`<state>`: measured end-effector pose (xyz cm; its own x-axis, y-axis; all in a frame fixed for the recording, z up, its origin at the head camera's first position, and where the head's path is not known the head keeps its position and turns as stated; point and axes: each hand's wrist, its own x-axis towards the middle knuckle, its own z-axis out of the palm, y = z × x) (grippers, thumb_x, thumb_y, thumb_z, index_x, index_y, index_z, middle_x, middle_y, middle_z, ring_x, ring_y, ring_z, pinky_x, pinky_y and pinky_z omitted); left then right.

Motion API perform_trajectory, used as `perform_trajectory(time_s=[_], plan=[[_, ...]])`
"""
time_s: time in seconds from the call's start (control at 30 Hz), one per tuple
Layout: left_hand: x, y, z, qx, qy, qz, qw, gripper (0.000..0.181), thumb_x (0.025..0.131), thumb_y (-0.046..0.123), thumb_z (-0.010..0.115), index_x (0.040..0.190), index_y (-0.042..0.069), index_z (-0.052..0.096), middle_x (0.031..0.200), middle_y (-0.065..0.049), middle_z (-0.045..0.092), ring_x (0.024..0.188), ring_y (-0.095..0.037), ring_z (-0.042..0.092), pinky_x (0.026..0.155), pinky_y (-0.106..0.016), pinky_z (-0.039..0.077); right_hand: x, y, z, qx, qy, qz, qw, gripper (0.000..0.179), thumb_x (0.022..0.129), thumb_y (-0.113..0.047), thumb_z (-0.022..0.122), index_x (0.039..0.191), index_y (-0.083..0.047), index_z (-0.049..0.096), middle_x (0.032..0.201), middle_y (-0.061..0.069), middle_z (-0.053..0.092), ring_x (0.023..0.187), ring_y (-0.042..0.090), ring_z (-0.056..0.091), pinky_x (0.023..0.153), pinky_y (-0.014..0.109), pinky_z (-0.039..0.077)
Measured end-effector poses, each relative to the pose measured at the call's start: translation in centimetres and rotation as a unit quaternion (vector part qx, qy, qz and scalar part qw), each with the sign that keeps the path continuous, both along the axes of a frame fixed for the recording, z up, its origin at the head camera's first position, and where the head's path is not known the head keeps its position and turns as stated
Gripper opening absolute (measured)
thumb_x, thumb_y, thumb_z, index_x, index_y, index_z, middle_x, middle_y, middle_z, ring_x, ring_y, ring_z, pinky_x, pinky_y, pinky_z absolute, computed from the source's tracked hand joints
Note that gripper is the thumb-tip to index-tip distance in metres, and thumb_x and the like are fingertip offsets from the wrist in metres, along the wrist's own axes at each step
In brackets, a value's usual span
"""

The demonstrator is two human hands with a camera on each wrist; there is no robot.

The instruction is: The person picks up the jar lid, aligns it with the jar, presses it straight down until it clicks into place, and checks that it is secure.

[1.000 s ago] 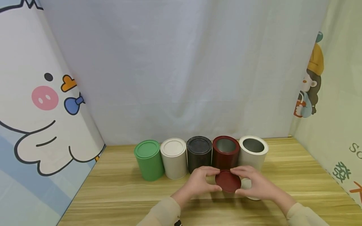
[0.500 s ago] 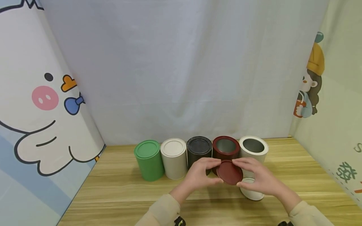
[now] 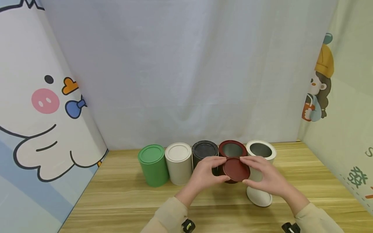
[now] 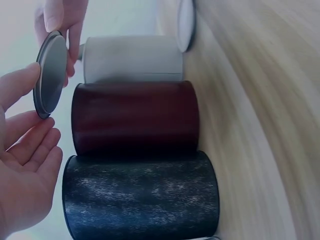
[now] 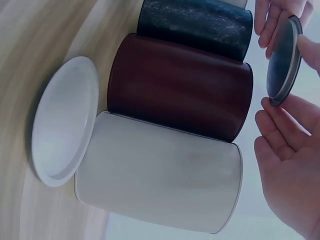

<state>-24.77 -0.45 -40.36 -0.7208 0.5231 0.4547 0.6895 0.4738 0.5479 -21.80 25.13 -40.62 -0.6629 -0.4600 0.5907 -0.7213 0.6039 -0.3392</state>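
A dark red round lid is held between both hands, raised off the table and tilted. My left hand pinches its left edge with thumb and fingertips. My right hand pinches the right edge likewise. The lid's metallic underside shows in the left wrist view. Just behind stands the dark red can, upright and uncovered, its mouth visible in the head view above the lid. To its right is an uncovered white can. A white lid lies on the table in front of that can.
Left of the red can, a black can, a white can and a green can stand in the same row, all with lids on. The wooden table ends at a pale curtain; printed cloths hang at both sides.
Both hands have raised the dark red lid from low in front of the red can, up and away from me toward its mouth. The white lid is less covered by my right hand.
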Motion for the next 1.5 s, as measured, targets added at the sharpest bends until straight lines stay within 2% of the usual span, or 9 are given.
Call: perform_trajectory(time_s=[0.1,0.17,0.23,0.37,0.5,0.8,1.13,1.5], plan=[[-0.1,0.1,0.4,0.005,-0.001,0.008,1.0000,0.055,0.080,0.024,0.085,0.129,0.008,0.067,0.129,-0.004,0.065,0.124,-0.022,0.056,0.103,-0.033,0.045,-0.3,-0.1,0.1,-0.006,0.008,-0.008,0.9999,0.064,0.070,-0.010,0.088,0.129,-0.001,0.064,0.128,0.010,0.062,0.116,0.028,0.054,0.095,0.025,0.042],[-0.3,0.2,0.6,0.005,-0.002,0.011,0.9999,0.054,0.081,0.023,0.084,0.130,0.008,0.067,0.130,-0.004,0.064,0.125,-0.023,0.055,0.104,-0.034,0.045,-0.5,-0.2,0.2,-0.007,0.010,-0.017,0.9998,0.063,0.071,-0.010,0.088,0.128,0.000,0.065,0.127,0.011,0.063,0.115,0.030,0.054,0.096,0.024,0.040],[-0.5,0.3,0.7,0.004,-0.001,0.012,0.9999,0.054,0.082,0.023,0.084,0.131,0.007,0.066,0.131,-0.004,0.064,0.125,-0.023,0.054,0.104,-0.035,0.045,-0.7,-0.2,0.3,-0.008,0.008,-0.026,0.9996,0.062,0.071,-0.011,0.088,0.128,0.000,0.065,0.126,0.012,0.063,0.116,0.032,0.054,0.096,0.030,0.042],[-0.9,0.5,0.9,0.000,0.002,0.017,0.9999,0.052,0.085,0.024,0.081,0.132,0.007,0.065,0.132,-0.005,0.063,0.126,-0.023,0.054,0.105,-0.036,0.045,-1.2,-0.3,0.6,-0.005,0.000,-0.042,0.9991,0.060,0.072,-0.012,0.087,0.127,0.001,0.065,0.125,0.016,0.063,0.116,0.037,0.054,0.092,0.049,0.045],[-1.4,0.7,1.0,0.002,0.012,0.024,0.9996,0.050,0.086,0.024,0.080,0.130,0.005,0.066,0.131,-0.006,0.064,0.125,-0.024,0.054,0.104,-0.035,0.045,-1.7,-0.4,1.1,0.001,-0.014,-0.049,0.9987,0.059,0.074,-0.014,0.087,0.126,0.002,0.065,0.126,0.020,0.062,0.116,0.041,0.054,0.092,0.059,0.045],[-2.7,1.2,1.5,0.011,-0.005,0.043,0.9990,0.049,0.086,0.021,0.080,0.130,0.004,0.066,0.131,-0.007,0.064,0.125,-0.024,0.055,0.104,-0.035,0.045,-3.3,-0.2,2.1,0.013,-0.028,-0.050,0.9983,0.060,0.077,-0.014,0.085,0.129,0.006,0.062,0.126,0.021,0.062,0.117,0.042,0.053,0.095,0.059,0.042],[-3.9,1.9,1.9,0.017,-0.040,0.062,0.9971,0.048,0.087,0.021,0.079,0.130,0.006,0.066,0.131,-0.006,0.064,0.125,-0.024,0.055,0.104,-0.036,0.045,-5.0,0.4,3.1,0.032,-0.076,-0.052,0.9952,0.062,0.080,-0.018,0.084,0.132,0.006,0.060,0.129,0.026,0.059,0.120,0.047,0.051,0.097,0.062,0.043],[-5.0,2.3,1.6,-0.004,-0.046,0.085,0.9954,0.047,0.089,0.026,0.077,0.131,0.008,0.066,0.131,-0.003,0.064,0.126,-0.021,0.054,0.104,-0.035,0.045,-6.4,0.6,3.0,0.054,-0.116,-0.054,0.9903,0.063,0.085,-0.023,0.080,0.136,0.006,0.056,0.135,0.027,0.055,0.126,0.048,0.046,0.100,0.063,0.040]])
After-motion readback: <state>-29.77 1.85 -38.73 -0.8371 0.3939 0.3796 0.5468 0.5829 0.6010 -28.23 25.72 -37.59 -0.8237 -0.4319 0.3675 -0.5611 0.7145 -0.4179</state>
